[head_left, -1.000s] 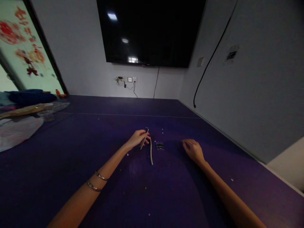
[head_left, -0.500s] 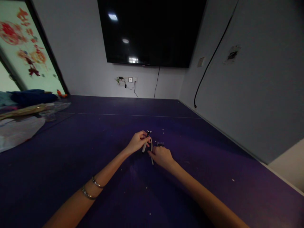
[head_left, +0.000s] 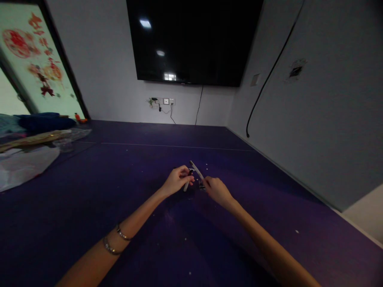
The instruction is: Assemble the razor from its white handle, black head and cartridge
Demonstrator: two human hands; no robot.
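In the head view my left hand (head_left: 177, 180) is closed around a razor (head_left: 186, 185) with a dark neck and a pale handle that slants down below the fingers. My right hand (head_left: 218, 191) pinches a slim pale stick (head_left: 197, 170), toothbrush-like in shape, though its kind is too small to make out. Its far end points up and left and crosses at the razor's head, apparently touching it. Just left of and under the right fingers lies a small dark object with shiny parts (head_left: 202, 185), partly hidden.
Both arms reach over a broad purple surface (head_left: 143, 223) dotted with small white bits. Clear plastic and a white bag (head_left: 26, 165) lie at the left beside dark blue cloth (head_left: 42, 121). A television (head_left: 191, 40) hangs on the wall; a black cable (head_left: 265, 85) runs down at right.
My right hand has lifted and shifted right, taking up the pale stick, which has swung from hanging down to pointing up-left at the razor. My left hand has moved slightly right.
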